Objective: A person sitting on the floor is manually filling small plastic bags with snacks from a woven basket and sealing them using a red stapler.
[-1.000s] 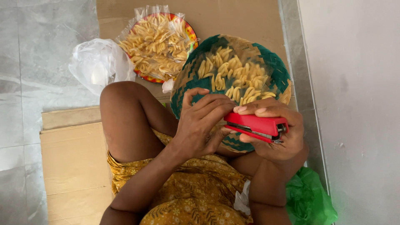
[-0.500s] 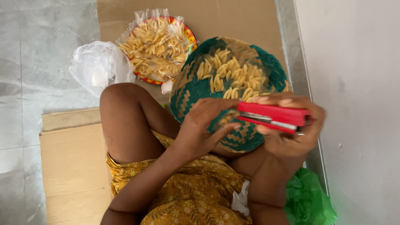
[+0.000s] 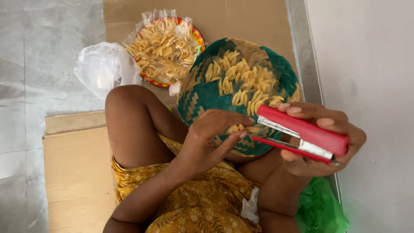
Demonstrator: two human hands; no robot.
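Observation:
My right hand [image 3: 321,142] grips a red stapler [image 3: 302,134] with its jaws open, pointing left. My left hand [image 3: 211,138] pinches a small clear packet of yellow snack pieces [image 3: 241,128] and holds its end at the stapler's mouth. Both hands hover over a green and tan woven basket [image 3: 202,95] resting on my lap, with loose yellow snack sticks [image 3: 241,82] lying in it.
A round tray [image 3: 196,34] heaped with several filled clear packets sits behind the basket on flattened cardboard [image 3: 73,164]. A crumpled white plastic bag [image 3: 101,71] lies left of it. A green bag [image 3: 321,211] is by my right elbow, against a white wall [image 3: 371,64].
My right hand has lifted the stapler and moved it rightward, with its jaws now apart. My left hand has brought the small packet to the stapler's mouth.

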